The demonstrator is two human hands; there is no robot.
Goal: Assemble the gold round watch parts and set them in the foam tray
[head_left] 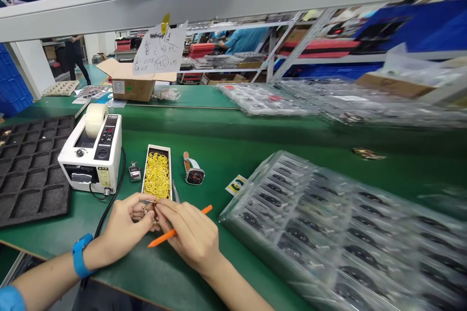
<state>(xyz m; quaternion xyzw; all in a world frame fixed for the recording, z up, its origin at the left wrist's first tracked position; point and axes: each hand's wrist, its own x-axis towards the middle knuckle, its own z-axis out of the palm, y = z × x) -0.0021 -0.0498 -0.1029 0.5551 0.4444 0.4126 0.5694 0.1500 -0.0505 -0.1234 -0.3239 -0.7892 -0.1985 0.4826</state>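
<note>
Both hands meet over the green table, just in front of a white box point(169, 165) of yellow ring-like pieces point(156, 172). My left hand point(126, 226) is closed around a small coppery metal part point(151, 207), its thumb and fingers pinching it. From the right, my right hand point(193, 233) presses its fingertips on the same part. An orange pen-like stick point(162, 239) is also tucked in my right hand, its point toward the lower left. The part's exact kind is hidden by the fingers. Behind the hands lie a smartwatch point(194, 176) and a metal tally counter point(134, 172).
A white tape dispenser point(91, 150) with a cable stands at left, beside a black foam tray point(36, 170). Stacked clear plastic trays point(328, 223) with dark parts fill the right. A shelf beam point(233, 0) crosses above. An open cardboard box point(133, 88) sits behind.
</note>
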